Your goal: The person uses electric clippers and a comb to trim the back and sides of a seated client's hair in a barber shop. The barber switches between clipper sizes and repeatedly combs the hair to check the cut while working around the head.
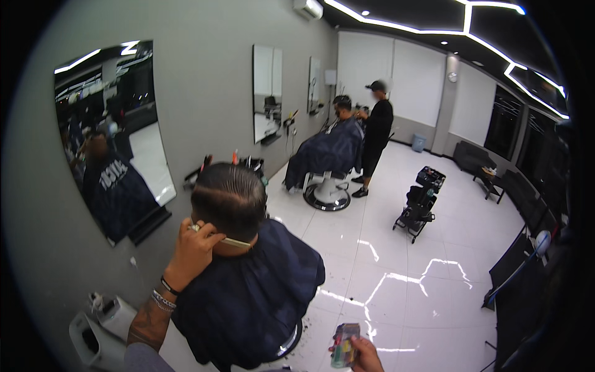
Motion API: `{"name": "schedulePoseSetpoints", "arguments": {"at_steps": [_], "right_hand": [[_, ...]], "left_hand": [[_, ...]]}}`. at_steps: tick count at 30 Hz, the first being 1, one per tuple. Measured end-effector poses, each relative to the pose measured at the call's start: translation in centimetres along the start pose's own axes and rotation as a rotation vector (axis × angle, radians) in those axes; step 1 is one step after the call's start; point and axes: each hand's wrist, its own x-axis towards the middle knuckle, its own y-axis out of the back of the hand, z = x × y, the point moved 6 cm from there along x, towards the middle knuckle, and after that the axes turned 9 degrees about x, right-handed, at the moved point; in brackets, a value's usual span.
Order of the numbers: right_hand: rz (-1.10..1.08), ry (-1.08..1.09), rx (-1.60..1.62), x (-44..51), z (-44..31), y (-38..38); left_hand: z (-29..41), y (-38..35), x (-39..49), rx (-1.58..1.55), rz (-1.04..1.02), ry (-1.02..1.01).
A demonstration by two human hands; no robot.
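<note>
A person in a dark barber's cape (251, 297) sits before me, the back of the head (228, 200) towards the camera, hair combed and parted. My left hand (197, 249), with a ring and bracelets, holds a pale comb (236, 242) against the hair at the nape. Low in the picture, my right hand (365, 355) grips a hair clipper (345, 345) with a multicoloured, partly see-through body, away from the head and over the floor to the right of the cape.
A wall mirror (111, 139) hangs at left, above white bins (86, 342). Further off, a co-worker (379, 121) stands by another caped client (325, 144) in a barber chair (327, 190). A black trolley (416, 204) stands on the tiled floor; cut hair lies near the chair base.
</note>
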Motion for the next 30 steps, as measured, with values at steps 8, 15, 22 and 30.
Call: {"name": "schedulePoseSetpoints", "arguments": {"at_steps": [8,15,22,30], "right_hand": [[0.205,-0.067,0.080,2.6,-6.3,13.5],[0.074,-0.179,0.073,4.1,-11.6,28.4],[0.186,-0.258,0.001,9.3,-18.0,35.0],[-0.056,-0.610,0.125,28.3,-19.9,32.4]], "left_hand": [[6.5,0.3,0.9,0.170,0.053,0.210],[25.2,-4.6,-7.8,-0.468,-0.237,0.632],[49.6,-13.6,-17.1,-0.932,-0.838,1.187],[49.5,-24.9,-9.6,-1.015,-0.758,1.191]]}}
